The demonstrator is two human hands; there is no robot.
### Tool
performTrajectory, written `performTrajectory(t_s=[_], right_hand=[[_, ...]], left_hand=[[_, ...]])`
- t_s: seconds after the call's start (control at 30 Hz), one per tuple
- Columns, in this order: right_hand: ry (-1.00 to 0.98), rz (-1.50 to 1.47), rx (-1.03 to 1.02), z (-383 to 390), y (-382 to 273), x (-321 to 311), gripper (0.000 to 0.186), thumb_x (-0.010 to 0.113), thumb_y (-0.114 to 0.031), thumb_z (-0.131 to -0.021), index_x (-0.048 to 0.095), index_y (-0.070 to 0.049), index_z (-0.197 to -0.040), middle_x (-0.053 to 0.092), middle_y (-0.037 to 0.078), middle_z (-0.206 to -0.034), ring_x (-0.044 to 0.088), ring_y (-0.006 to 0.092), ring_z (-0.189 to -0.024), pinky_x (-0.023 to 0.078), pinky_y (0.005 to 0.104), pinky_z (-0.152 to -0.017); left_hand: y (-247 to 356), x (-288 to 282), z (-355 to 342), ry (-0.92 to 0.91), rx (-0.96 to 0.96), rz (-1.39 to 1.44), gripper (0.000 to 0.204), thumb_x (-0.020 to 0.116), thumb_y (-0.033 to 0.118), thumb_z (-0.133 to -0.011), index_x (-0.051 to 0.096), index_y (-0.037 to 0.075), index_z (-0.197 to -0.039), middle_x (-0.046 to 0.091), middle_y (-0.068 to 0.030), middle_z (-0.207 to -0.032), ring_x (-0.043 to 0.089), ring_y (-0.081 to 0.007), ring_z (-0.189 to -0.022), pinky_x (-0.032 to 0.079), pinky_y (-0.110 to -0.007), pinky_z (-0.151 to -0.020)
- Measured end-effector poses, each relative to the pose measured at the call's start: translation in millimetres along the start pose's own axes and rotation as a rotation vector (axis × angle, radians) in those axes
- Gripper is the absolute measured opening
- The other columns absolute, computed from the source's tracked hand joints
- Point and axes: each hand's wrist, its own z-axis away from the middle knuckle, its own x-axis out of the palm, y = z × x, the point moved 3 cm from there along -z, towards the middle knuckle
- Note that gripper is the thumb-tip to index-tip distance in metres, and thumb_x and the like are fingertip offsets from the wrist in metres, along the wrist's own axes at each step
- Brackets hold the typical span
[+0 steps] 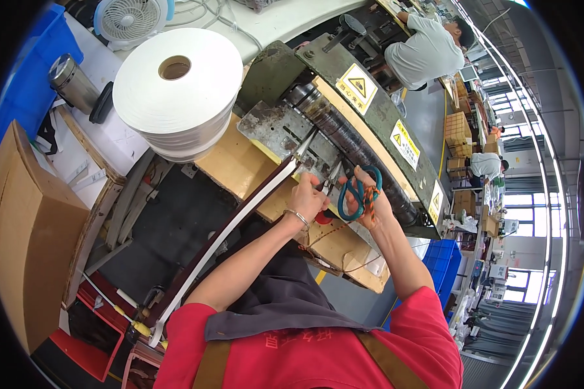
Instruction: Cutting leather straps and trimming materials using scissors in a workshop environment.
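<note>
My right hand (377, 206) is closed around the teal handles of a pair of scissors (348, 192). An orange and black cord (370, 194) is tied to the handles and trails away below. The scissors' blades point up and left, close to the fingers of my left hand (309, 198). That hand is pinched closed; a small dark piece shows at its fingertips, too little to name. Beyond both hands, a white strip (240, 211) and a dark maroon strip (204, 230) run side by side from a metal guide (300, 150) on the machine down to the lower left.
A green machine (383, 107) with a dark roller (353, 146) and yellow warning labels lies just ahead. At left stand a large white spool (194, 78), a steel cup (71, 81) and a cardboard box (39, 227). Two other people work farther off at right.
</note>
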Motion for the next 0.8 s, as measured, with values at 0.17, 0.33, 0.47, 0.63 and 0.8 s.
performTrajectory(t_s=[0.17,0.33,0.47,0.63,0.8], right_hand=[[0.054,0.004,0.05,5,0,2,0.033,0.057,-0.032,-0.079,0.051,-0.001,-0.072,0.051,0.006,-0.05,0.047,0.0103,-0.035,0.04,0.0181,-0.028],[-0.001,0.02,0.015,2,-5,5,0.036,0.057,-0.033,-0.079,0.052,0.003,-0.077,0.048,0.005,-0.046,0.045,0.0105,-0.033,0.038,0.0183,-0.028],[0.06,0.018,0.067,2,-3,2,0.037,0.057,-0.033,-0.079,0.052,0.004,-0.08,0.048,0.005,-0.045,0.045,0.0104,-0.032,0.036,0.0181,-0.027],[0.021,0.033,0.051,0,-9,5,0.039,0.056,-0.034,-0.079,0.052,0.005,-0.083,0.048,0.004,-0.044,0.046,0.0105,-0.032,0.036,0.0181,-0.028],[-0.008,0.076,0.061,-1,-8,1,0.04,0.056,-0.033,-0.079,0.053,0.006,-0.086,0.049,0.005,-0.046,0.046,0.0102,-0.033,0.038,0.0183,-0.029]], left_hand=[[-5,-1,0,-0.009,0.004,0.017,0.019,0.046,-0.003,-0.072,0.035,-0.001,-0.088,0.059,-0.0141,-0.06,0.058,-0.0172,-0.05,0.047,-0.027,-0.047],[5,1,5,-0.04,0.094,-0.084,0.019,0.046,-0.003,-0.072,0.035,-0.001,-0.088,0.058,-0.0138,-0.058,0.058,-0.0172,-0.049,0.045,-0.027,-0.045],[2,0,1,-0.028,0.038,-0.052,0.018,0.045,-0.003,-0.072,0.035,-0.001,-0.087,0.056,-0.0125,-0.055,0.057,-0.017,-0.048,0.043,-0.028,-0.043],[7,2,5,-0.041,0.027,-0.019,0.018,0.044,-0.004,-0.073,0.035,-0.001,-0.088,0.056,-0.0122,-0.055,0.057,-0.0161,-0.047,0.044,-0.027,-0.042],[4,2,1,-0.034,0.002,0.014,0.017,0.043,-0.004,-0.074,0.034,-0.001,-0.089,0.056,-0.0125,-0.057,0.057,-0.0157,-0.048,0.044,-0.026,-0.042]])
